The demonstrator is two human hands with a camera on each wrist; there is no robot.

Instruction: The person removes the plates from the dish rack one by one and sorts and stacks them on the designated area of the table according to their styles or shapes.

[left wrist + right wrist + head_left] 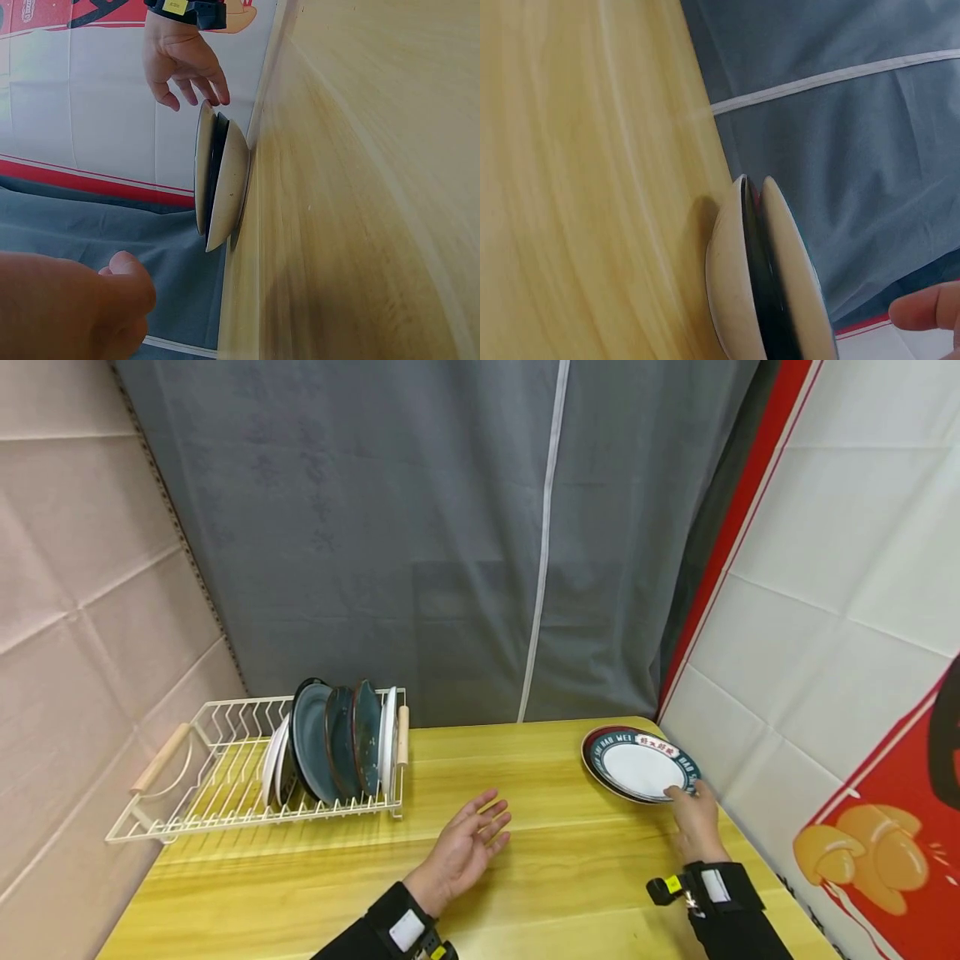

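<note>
At the right of the table lies a small stack of plates. On top is a white plate (641, 768) with a dark green lettered rim; a dark red rim shows beneath it. The left wrist view shows the stack from the side, with a cream-coloured dish (229, 187) at the bottom. My right hand (696, 827) is at the near right edge of the top plate, fingertips right at the rim. In the right wrist view its thumb (922, 307) stands apart from the plate. My left hand (461, 850) hovers over the middle of the table, palm turned inward, fingers relaxed, holding nothing.
A cream wire dish rack (198, 810) with wooden handles stands at the left. Several plates are upright in it, among them a blue plate (309, 739) and white ones at either end. A grey curtain (450, 568) hangs behind, and a white wall covering (825, 610) borders the right side.
</note>
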